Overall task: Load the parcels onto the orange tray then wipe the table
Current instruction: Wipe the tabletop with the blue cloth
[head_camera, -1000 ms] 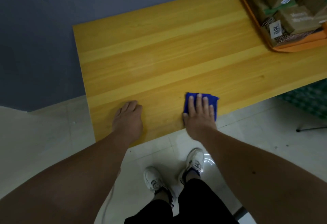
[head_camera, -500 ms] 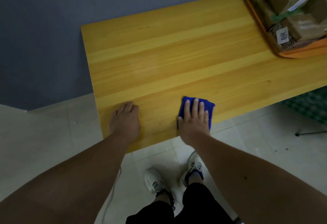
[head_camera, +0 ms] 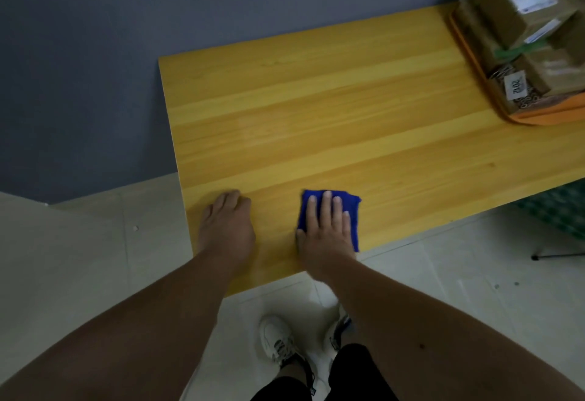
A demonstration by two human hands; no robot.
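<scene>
Dark blue-grey wall (head_camera: 95, 36) backs the far long edge of the yellow wooden table (head_camera: 348, 122), and pale floor tiles (head_camera: 79, 258) show past its left end and along the near edge where I stand.

My right hand (head_camera: 326, 229) lies flat on the blue cloth (head_camera: 353, 210), fingers straight and close together, palm pressing the cloth onto the tabletop just inside the near edge; the cloth shows beyond my fingertips and along the right side of the hand. My left hand (head_camera: 226, 226) rests on the bare wood just to the left of it, near the table's near left corner, its fingers bent under at the tips (holding nothing that I can see). Both forearms reach forward from the bottom of the view, and my white shoes (head_camera: 278, 340) stand on the tiles below the table edge.

At the far right end sits the orange tray (head_camera: 538, 117), its rim partly cut off by the frame. Brown parcels (head_camera: 512, 8) with white labels are stacked on it, at least two layers high.

Between my hands and the tray runs a wide stretch of plain wood, grain running lengthwise. Past the near right edge I see a green patterned patch (head_camera: 560, 214) on the floor and a thin dark stand leg (head_camera: 557, 255).
</scene>
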